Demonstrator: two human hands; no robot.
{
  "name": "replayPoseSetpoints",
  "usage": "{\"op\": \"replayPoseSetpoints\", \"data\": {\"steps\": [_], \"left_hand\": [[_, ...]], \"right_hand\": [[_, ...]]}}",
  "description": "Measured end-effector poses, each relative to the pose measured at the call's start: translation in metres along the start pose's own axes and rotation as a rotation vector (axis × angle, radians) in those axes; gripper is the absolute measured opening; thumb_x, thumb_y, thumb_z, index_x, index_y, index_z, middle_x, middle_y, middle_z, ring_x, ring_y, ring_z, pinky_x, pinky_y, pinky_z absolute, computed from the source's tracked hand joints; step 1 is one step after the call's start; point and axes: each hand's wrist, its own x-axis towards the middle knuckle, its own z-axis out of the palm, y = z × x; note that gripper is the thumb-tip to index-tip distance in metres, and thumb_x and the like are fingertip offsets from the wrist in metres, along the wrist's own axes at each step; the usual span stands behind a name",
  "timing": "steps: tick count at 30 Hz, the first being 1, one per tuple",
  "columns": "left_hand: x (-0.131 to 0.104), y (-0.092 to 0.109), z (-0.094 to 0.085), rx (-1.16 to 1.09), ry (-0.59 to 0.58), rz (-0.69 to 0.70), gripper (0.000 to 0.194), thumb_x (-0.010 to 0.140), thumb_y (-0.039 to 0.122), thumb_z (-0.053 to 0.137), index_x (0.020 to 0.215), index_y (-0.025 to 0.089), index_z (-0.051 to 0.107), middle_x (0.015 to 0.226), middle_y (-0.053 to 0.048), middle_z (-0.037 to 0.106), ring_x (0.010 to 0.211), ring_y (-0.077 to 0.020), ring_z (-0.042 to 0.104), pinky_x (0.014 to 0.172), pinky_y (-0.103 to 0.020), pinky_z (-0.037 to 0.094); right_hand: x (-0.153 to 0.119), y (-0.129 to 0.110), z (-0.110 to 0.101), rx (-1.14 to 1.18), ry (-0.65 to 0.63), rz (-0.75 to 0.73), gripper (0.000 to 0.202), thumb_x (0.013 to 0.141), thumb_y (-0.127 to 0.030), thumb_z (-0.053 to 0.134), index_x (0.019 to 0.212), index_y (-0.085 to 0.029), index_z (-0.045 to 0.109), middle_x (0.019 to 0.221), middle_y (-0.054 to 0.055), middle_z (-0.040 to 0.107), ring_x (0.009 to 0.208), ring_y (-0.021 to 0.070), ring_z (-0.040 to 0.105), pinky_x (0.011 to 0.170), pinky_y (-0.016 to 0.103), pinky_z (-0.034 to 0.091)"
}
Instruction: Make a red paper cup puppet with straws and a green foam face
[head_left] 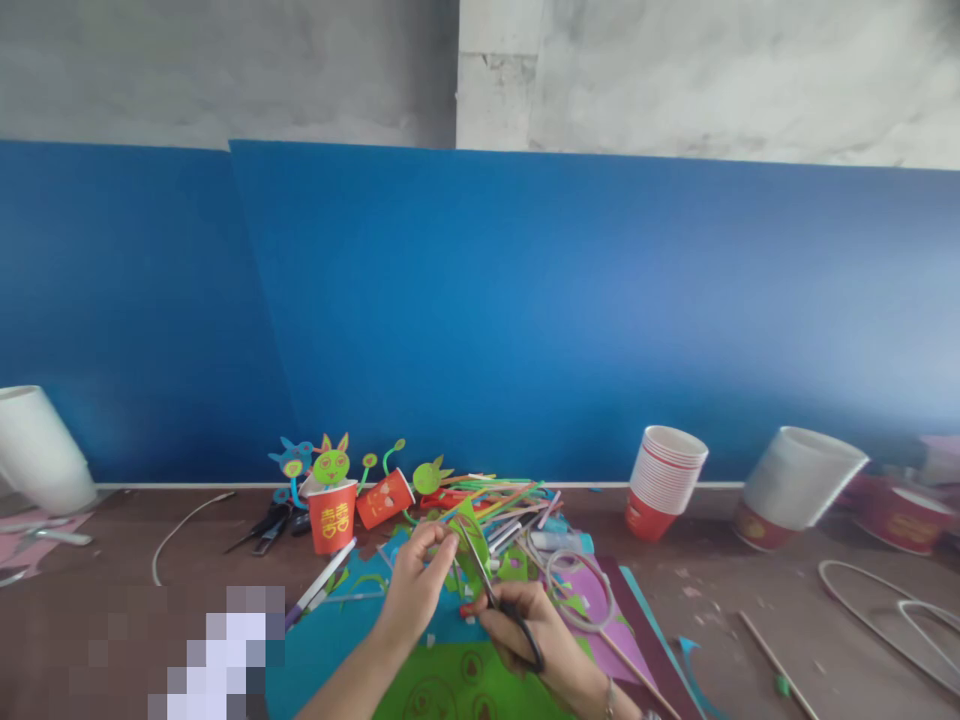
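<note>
Two hands were at it: the left hand [424, 580] pinched a bright-green paper scrap [481, 545], the right hand [534, 625] gripped black-handled metal scissors [492, 594]. Scrap sat between them, nearer the left, blades angled away and leftward alongside. Thin multicoloured straws [517, 500] crowded the far side; a flat green paper sheet [457, 680] left more room nearer the body.

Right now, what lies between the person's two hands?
In the head view, scissor blades and a green paper piece lie between the left hand and the right hand.
</note>
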Motion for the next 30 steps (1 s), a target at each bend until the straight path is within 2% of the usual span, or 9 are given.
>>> {"op": "replayPoseSetpoints", "data": {"steps": [7,13,18,23,26,30], "left_hand": [[0.0,0.004,-0.001,0.004,-0.008,0.001,0.033,0.084,0.046,0.049,0.064,0.02,0.051,0.07,0.0,0.048,0.069,-0.0159,0.048,0.065,-0.025,0.039],[0.001,0.007,-0.001,0.028,-0.036,0.026,0.032,0.082,0.044,0.051,0.062,0.02,0.049,0.075,-0.002,0.053,0.075,-0.0179,0.052,0.072,-0.026,0.042],[0.0,0.003,0.001,0.02,-0.001,0.012,0.032,0.081,0.044,0.053,0.061,0.02,0.049,0.072,-0.002,0.053,0.073,-0.0172,0.052,0.07,-0.026,0.044],[-0.001,-0.003,0.001,-0.016,0.007,-0.008,0.03,0.081,0.043,0.055,0.063,0.02,0.05,0.089,-0.006,0.062,0.091,-0.0215,0.058,0.082,-0.03,0.046],[0.0,-0.004,0.001,-0.016,0.011,-0.003,0.031,0.081,0.044,0.055,0.062,0.02,0.051,0.094,-0.008,0.064,0.096,-0.0234,0.059,0.087,-0.034,0.045],[0.0,-0.002,0.002,-0.034,0.018,-0.026,0.032,0.079,0.047,0.056,0.062,0.02,0.054,0.1,-0.01,0.065,0.102,-0.0254,0.058,0.082,-0.033,0.049]], "right_hand": [[-0.002,-0.002,0.0,-0.003,-0.005,0.014,0.049,0.065,-0.06,0.069,0.076,-0.012,0.063,0.037,-0.009,0.04,0.03,0.0032,0.03,0.031,0.017,0.021],[0.0,0.003,-0.001,0.018,-0.022,0.036,0.051,0.064,-0.06,0.07,0.082,-0.012,0.064,0.039,-0.008,0.045,0.032,0.0047,0.036,0.032,0.016,0.023],[0.001,0.006,-0.001,-0.014,-0.008,0.0,0.049,0.067,-0.058,0.068,0.081,-0.011,0.065,0.038,-0.009,0.043,0.032,0.0039,0.033,0.033,0.017,0.023],[0.001,0.006,0.0,-0.01,0.0,0.001,0.046,0.067,-0.057,0.069,0.078,-0.013,0.064,0.038,-0.009,0.042,0.031,0.0039,0.032,0.032,0.017,0.021],[0.001,0.005,0.0,-0.014,0.004,-0.001,0.045,0.067,-0.057,0.068,0.076,-0.013,0.064,0.038,-0.009,0.041,0.031,0.0037,0.031,0.033,0.017,0.022],[0.0,0.004,0.0,-0.031,0.007,0.002,0.047,0.067,-0.058,0.068,0.079,-0.013,0.066,0.039,-0.009,0.041,0.032,0.0039,0.032,0.033,0.017,0.022]]}}
